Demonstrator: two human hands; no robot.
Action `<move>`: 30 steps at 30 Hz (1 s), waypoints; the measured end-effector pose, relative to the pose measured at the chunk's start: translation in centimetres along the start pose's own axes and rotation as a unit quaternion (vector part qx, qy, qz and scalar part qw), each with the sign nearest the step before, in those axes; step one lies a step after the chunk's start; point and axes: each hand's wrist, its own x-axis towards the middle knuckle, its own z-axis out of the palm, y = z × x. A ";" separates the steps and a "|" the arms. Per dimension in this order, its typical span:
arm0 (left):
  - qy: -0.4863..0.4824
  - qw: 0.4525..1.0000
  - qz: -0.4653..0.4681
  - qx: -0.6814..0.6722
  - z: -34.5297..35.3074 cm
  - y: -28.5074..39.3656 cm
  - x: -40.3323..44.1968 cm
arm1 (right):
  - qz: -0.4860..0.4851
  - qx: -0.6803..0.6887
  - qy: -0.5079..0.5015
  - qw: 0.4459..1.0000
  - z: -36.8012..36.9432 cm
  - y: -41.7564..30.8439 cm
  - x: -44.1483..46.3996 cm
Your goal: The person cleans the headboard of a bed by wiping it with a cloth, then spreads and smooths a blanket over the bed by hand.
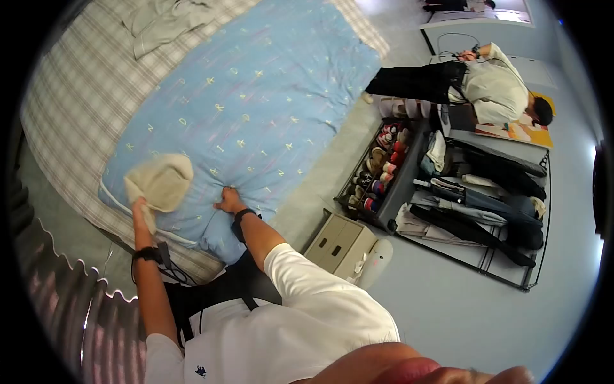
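Observation:
My left hand (139,210) is closed on one end of a beige cloth (167,182), which is folded and partly blurred by motion above the bed's near edge. A light blue quilt (236,109) printed with letters spreads across the bed beneath it. My right hand (229,201) presses into the quilt with its fingers curled, and creases radiate from that spot. Dark bands circle both wrists.
A plaid sheet (83,96) shows around the quilt, with a crumpled pale garment (166,24) on it. To the right are a beige bedside cabinet (339,244), a shoe rack (380,160) and a clothes rack (540,211). Another person (492,86) stands beyond the bed's foot.

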 end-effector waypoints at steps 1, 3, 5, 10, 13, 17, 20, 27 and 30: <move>-0.010 0.996 0.048 -0.073 -1.1 1.3 1.4 | 0.005 0.001 -0.010 1.000 0.7 -0.1 0.6; 0.083 0.985 0.052 -0.141 3.9 6.2 -0.2 | 0.049 -0.067 -0.013 0.996 0.7 -0.5 1.8; 0.083 0.983 0.025 -0.159 5.3 7.1 0.1 | 0.101 -0.069 -0.058 0.991 0.4 -0.1 2.2; -0.061 0.986 -0.148 -0.037 8.5 1.2 3.5 | 0.112 -0.092 -0.114 0.983 -0.2 -0.7 3.4; -0.108 0.981 0.039 0.156 13.3 -3.2 0.3 | 0.135 -0.157 -0.202 0.957 -1.5 -2.2 3.4; -0.239 0.943 0.025 0.232 13.9 -5.9 1.8 | 0.136 -0.144 -0.217 0.956 -1.5 -2.2 3.9; -0.283 0.882 0.110 0.361 18.4 0.1 -3.1 | 0.144 -0.156 -0.230 0.950 -1.5 -2.0 3.9; -0.017 0.999 -0.004 -0.045 11.1 8.8 8.2 | 0.176 -0.111 -0.192 0.959 -0.2 -1.1 4.0; -0.010 0.995 0.013 -0.101 11.0 15.3 7.7 | 0.120 -0.092 -0.212 0.966 -0.4 -0.4 4.1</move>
